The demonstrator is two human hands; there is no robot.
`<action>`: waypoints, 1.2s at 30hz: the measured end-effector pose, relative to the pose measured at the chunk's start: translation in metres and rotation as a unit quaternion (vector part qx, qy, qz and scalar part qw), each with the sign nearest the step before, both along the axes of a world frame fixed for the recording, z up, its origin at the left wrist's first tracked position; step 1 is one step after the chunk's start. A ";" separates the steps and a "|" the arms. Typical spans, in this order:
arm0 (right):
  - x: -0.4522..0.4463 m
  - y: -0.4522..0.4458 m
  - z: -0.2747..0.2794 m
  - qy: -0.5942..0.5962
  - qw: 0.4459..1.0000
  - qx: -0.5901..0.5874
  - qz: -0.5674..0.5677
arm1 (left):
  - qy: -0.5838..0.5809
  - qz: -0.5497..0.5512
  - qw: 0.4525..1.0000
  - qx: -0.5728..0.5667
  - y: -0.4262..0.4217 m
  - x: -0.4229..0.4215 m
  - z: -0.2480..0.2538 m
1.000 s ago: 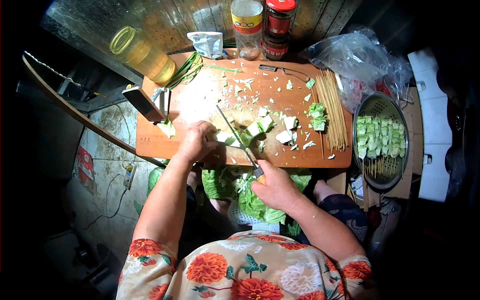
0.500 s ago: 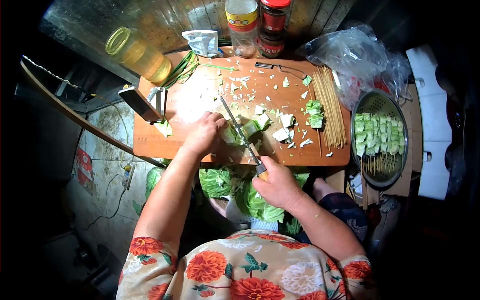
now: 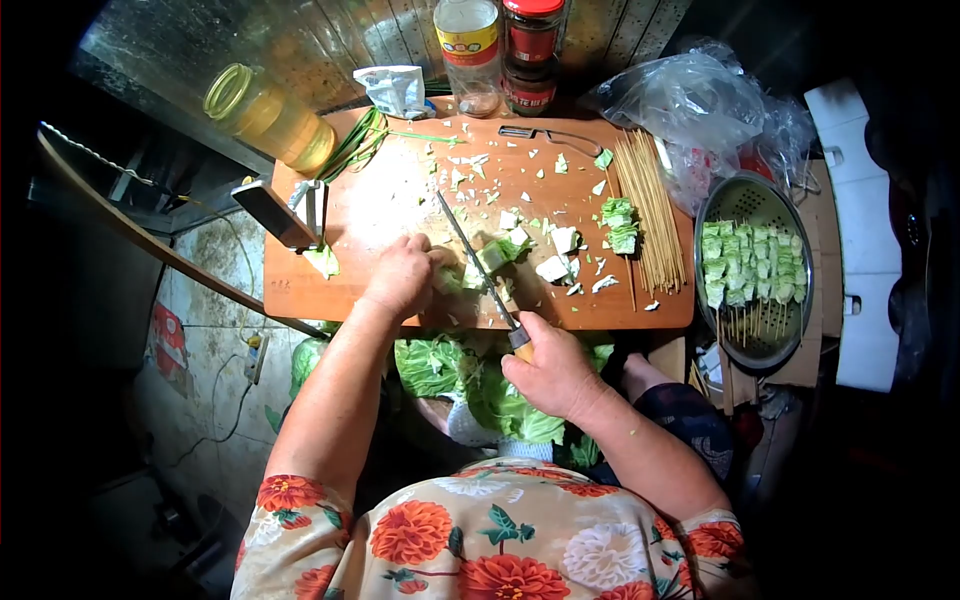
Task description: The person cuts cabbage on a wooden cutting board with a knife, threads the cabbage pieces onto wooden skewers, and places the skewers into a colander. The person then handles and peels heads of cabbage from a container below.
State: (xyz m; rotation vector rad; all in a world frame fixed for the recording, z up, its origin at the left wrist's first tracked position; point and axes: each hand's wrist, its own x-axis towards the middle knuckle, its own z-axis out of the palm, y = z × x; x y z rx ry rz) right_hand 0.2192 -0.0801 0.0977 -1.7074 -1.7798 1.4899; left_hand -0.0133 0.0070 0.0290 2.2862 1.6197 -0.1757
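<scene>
Near the front edge of the desk [image 3: 320, 300], cut cabbage [image 3: 505, 250] lies beside the knife [image 3: 472, 250], probably light, crisp, easily torn, best pressed from above. The right hand [image 3: 548, 368] wraps its grip round the handle [image 3: 521, 347]; whether the curled left hand [image 3: 400, 278] pinches anything, I cannot tell.

From afar I count two hands [image 3: 400, 277], one knife [image 3: 482, 268], one board [image 3: 340, 296], one phone [image 3: 272, 215], one colander [image 3: 750, 200], one yellow-labelled bottle [image 3: 470, 45]

Board [image 3: 372, 212] open left, knife [image 3: 480, 264] blocking; sticks [image 3: 652, 215] right
</scene>
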 end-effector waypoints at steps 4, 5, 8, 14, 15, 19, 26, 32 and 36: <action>-0.004 -0.002 -0.001 0.001 1.000 -0.001 0.009 | -0.003 0.065 0.997 -0.050 -0.004 -0.014 -0.006; -0.006 -0.003 -0.001 0.005 1.000 0.003 0.009 | -0.005 0.109 0.992 -0.063 -0.006 -0.011 0.000; -0.011 -0.006 -0.005 0.012 1.000 0.000 0.011 | -0.035 0.176 0.982 -0.061 -0.012 -0.012 -0.005; -0.021 -0.009 -0.019 -0.008 1.000 -0.018 0.017 | -0.088 0.202 0.974 -0.044 -0.017 -0.017 0.000; -0.022 -0.009 -0.021 -0.014 1.000 -0.024 0.015 | -0.089 0.210 0.973 -0.044 -0.018 -0.017 0.001; -0.027 -0.010 -0.025 -0.026 0.999 -0.024 0.028 | -0.091 0.228 0.968 -0.060 -0.020 -0.020 0.008; -0.029 -0.009 -0.026 -0.023 0.999 -0.031 0.026 | -0.216 0.230 0.945 -0.092 -0.023 -0.030 0.005; -0.030 -0.009 -0.028 -0.022 0.999 -0.037 0.025 | -0.243 0.256 0.930 -0.098 -0.023 -0.026 0.011; -0.031 -0.007 -0.018 -0.026 0.998 -0.052 0.020 | -0.238 0.276 0.924 -0.113 -0.021 -0.022 0.011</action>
